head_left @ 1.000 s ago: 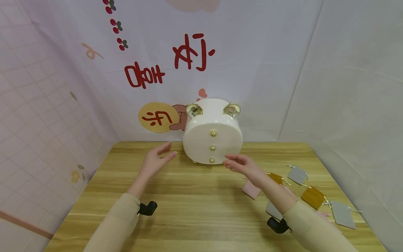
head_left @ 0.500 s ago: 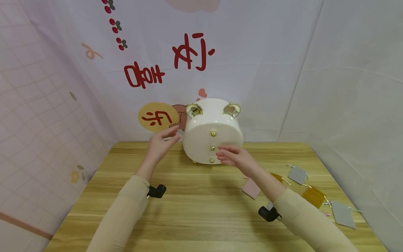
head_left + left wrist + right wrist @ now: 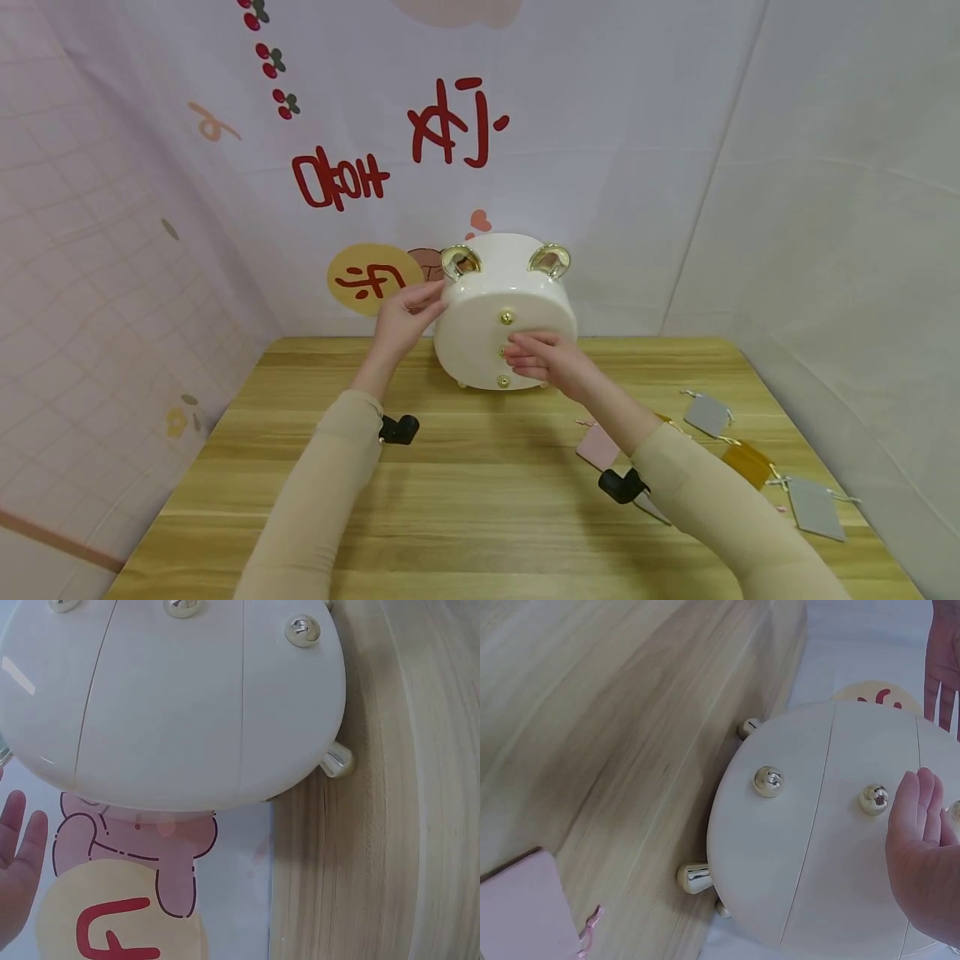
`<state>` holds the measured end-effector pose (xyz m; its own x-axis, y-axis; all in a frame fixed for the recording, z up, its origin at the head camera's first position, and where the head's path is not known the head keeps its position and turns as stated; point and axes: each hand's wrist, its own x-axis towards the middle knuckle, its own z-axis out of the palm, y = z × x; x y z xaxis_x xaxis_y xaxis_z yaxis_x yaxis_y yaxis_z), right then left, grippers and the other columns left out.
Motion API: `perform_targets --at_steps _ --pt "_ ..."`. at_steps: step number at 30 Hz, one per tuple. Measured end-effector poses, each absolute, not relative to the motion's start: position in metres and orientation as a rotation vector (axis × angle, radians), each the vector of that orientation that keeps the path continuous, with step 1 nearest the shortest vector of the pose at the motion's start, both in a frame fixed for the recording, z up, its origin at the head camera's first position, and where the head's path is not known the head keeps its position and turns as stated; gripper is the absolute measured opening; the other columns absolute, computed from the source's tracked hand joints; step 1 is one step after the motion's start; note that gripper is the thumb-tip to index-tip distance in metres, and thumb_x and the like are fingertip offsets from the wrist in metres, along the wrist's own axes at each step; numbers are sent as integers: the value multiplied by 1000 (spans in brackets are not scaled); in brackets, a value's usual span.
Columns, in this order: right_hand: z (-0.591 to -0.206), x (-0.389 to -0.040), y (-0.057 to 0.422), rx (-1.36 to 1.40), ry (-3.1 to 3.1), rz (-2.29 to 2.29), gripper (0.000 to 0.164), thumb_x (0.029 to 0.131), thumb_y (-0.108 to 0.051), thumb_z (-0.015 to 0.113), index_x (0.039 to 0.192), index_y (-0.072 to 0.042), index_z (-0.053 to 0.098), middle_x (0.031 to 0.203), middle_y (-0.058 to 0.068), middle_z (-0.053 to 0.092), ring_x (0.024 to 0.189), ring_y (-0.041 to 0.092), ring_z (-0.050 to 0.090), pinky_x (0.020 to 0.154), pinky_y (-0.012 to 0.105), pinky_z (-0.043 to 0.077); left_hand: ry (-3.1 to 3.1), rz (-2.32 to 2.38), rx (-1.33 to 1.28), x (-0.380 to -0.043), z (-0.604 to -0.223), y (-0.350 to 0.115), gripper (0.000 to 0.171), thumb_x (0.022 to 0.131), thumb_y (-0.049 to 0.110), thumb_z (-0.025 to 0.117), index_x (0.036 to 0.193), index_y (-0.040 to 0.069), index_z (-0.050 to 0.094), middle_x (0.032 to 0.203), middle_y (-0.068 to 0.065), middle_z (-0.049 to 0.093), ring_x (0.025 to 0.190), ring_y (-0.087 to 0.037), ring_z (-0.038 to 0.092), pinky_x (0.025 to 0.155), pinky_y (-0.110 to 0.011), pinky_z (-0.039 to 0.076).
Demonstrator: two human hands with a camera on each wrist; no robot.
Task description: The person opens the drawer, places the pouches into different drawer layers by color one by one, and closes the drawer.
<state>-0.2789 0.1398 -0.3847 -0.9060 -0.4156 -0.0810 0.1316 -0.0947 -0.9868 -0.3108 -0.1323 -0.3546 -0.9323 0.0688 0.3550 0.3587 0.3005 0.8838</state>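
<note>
A glossy white jewelry box [image 3: 480, 333] with gold ears and three drawers stands against the back wall. Gold round knobs [image 3: 874, 799] run down its front, and small gold feet [image 3: 339, 760] hold it up. My left hand [image 3: 402, 321] is at the box's upper left side, below the left ear; contact is unclear. Its fingers look nearly straight in the left wrist view, clear of the drawers. In front of the box is my right hand [image 3: 553, 363], fingers loosely bent near the middle knob and holding nothing.
Drawstring pouches lie at the table's right: a pink pouch [image 3: 598, 447], a grey pouch [image 3: 707, 414], a mustard pouch [image 3: 747, 463] and another grey pouch [image 3: 817, 508]. My right forearm covers some. A printed cloth [image 3: 600, 167] hangs behind the wooden table [image 3: 480, 517].
Both hands have moved forward and inward. The left has risen to the box's upper side; the right has shifted left across its front to the middle knob. The box has stayed put.
</note>
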Motion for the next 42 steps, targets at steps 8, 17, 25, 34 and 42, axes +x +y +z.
perform_targets --at_steps 8,17,25,34,42 --pt "-382 -287 137 -270 1780 -2107 46 106 -18 51 139 14 46 109 16 71 102 24 69 94 41 51 -2321 -1708 -401 -320 -355 -124 36 95 18 71 130 11 68 135 -8 59 115 -26 62 95 -35 52" --pt "-382 -294 132 -190 1770 -2095 47 105 -21 53 136 14 49 104 12 72 96 22 71 90 38 54 -2373 -1670 -434 -329 -359 -123 34 95 18 69 129 11 69 135 -7 59 117 -25 59 99 -37 49" --pt "-379 -299 126 -171 1753 -2082 51 105 -28 52 135 13 50 103 10 72 92 18 71 91 37 54 -2398 -1603 -492 -331 -358 -123 32 96 18 68 127 10 70 135 -8 58 124 -24 54 101 -37 47" --pt "-374 -302 118 -70 1725 -2133 52 104 -30 54 133 12 52 96 7 72 86 16 71 85 32 57 -2431 -1511 -554 -331 -356 -124 30 99 18 64 127 10 69 133 -8 58 125 -24 51 104 -38 45" --pt "-371 -299 113 51 1679 -2219 47 103 -32 57 126 9 58 89 6 73 80 15 71 81 31 58 -2435 -1524 -533 -330 -353 -122 29 99 15 63 126 8 70 132 -8 59 126 -24 51 105 -36 43"
